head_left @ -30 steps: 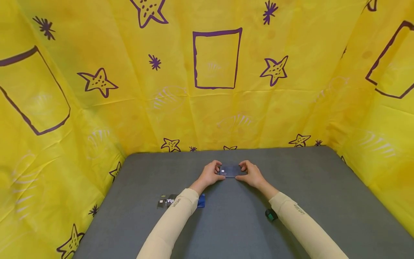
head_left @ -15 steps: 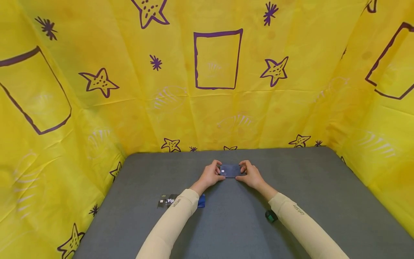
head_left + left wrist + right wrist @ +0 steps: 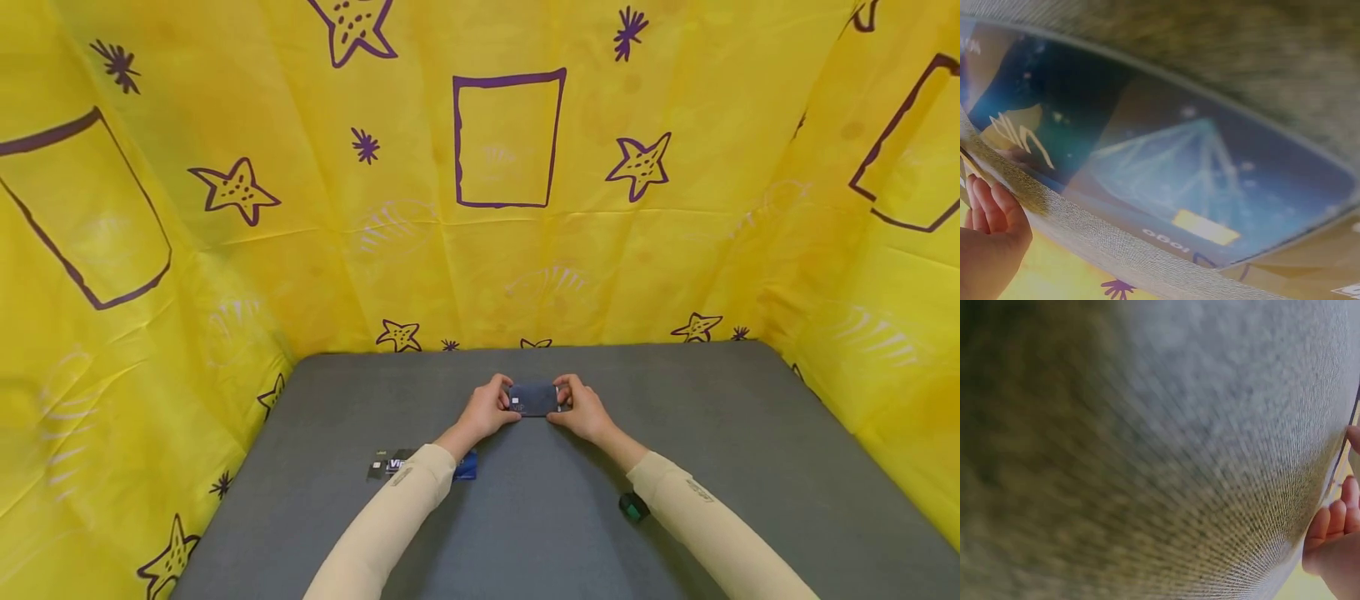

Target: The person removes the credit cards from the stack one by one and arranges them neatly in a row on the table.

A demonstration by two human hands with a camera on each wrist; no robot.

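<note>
A dark blue card (image 3: 533, 400) marked VIP, with a small white chip square, is held at the far middle of the table in the head view. My left hand (image 3: 486, 407) pinches its left end between thumb and fingers. The right hand (image 3: 587, 410) pinches the opposite end the same way. Whether the card touches the table I cannot tell. In the left wrist view the left hand (image 3: 991, 234) shows at the lower left, beyond a large blue card (image 3: 1166, 150) with a diamond picture. Only part of the right hand (image 3: 1338, 544) appears in the right wrist view.
More cards lie left of centre on the grey table (image 3: 525, 517): a black Vip card (image 3: 394, 464) and a blue card (image 3: 467, 467), partly hidden by the left sleeve. A dark device with a green patch (image 3: 633, 507) sits under the right forearm. Yellow cloth (image 3: 495, 275) surrounds the table.
Both hands have moved very slightly towards me with the card, which shows a little more of its face. The cards at the left have stayed put.
</note>
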